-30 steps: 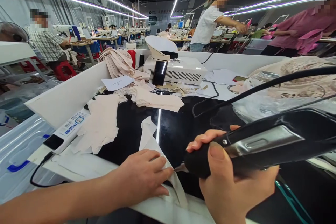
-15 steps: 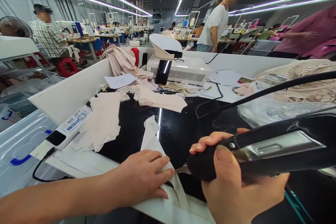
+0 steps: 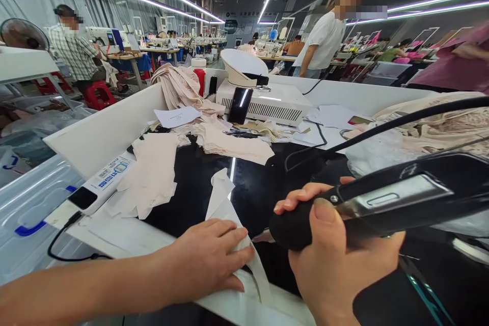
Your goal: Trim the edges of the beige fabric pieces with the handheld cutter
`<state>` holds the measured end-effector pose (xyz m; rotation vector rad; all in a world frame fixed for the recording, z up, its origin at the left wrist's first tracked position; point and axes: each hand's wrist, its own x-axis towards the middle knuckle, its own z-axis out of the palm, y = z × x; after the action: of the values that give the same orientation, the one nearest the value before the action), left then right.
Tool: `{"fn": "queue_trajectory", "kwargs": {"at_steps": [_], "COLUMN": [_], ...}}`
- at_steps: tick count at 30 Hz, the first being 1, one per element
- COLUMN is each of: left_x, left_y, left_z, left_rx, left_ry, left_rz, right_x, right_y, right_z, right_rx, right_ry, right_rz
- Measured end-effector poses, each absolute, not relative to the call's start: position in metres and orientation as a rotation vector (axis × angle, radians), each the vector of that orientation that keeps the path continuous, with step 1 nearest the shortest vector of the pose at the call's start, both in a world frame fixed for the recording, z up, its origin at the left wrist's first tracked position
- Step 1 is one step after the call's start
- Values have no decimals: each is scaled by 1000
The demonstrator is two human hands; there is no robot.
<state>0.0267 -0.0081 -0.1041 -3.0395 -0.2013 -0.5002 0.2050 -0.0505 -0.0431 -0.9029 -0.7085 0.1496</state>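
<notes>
My left hand (image 3: 219, 254) lies with fingers stretched over a narrow pale piece of material (image 3: 223, 198), pressing it down near the table's front edge. Whether the material is cloth or paper I cannot tell. A curved strip of it (image 3: 260, 271) hangs past my fingertips toward the edge. My right hand (image 3: 336, 249) is wrapped round a black corded electric knife (image 3: 367, 219) with a long silver lever. Its small pointed metal blade (image 3: 263, 236) reaches the right side of the pale piece, close to my left fingertips.
Pale cut pieces (image 3: 153, 173) lie on the left, with more (image 3: 233, 140) behind. A phone (image 3: 240, 104) leans on a white vented box (image 3: 267, 104). A power strip-like white device (image 3: 103, 183) sits at left. The black cord (image 3: 382, 125) arches across the right. People stand and sit beyond.
The electric knife and my right hand have shifted slightly left and up, the blade now nearer the pale piece. My left hand stays put. The camera has tilted slightly.
</notes>
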Motion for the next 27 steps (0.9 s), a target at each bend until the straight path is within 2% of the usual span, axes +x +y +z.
{"fn": "queue_trajectory", "kwargs": {"at_steps": [10, 27], "left_x": [27, 26], "left_y": [-10, -11], "left_z": [-111, -106], "left_rx": [-3083, -3119], "left_ry": [-263, -247], "left_rz": [-641, -578], "right_x": [205, 203], "right_y": [-47, -41], "right_z": [-41, -47], "right_rx": [-878, -846], "right_ry": [-706, -764], "right_rz": [176, 191]}}
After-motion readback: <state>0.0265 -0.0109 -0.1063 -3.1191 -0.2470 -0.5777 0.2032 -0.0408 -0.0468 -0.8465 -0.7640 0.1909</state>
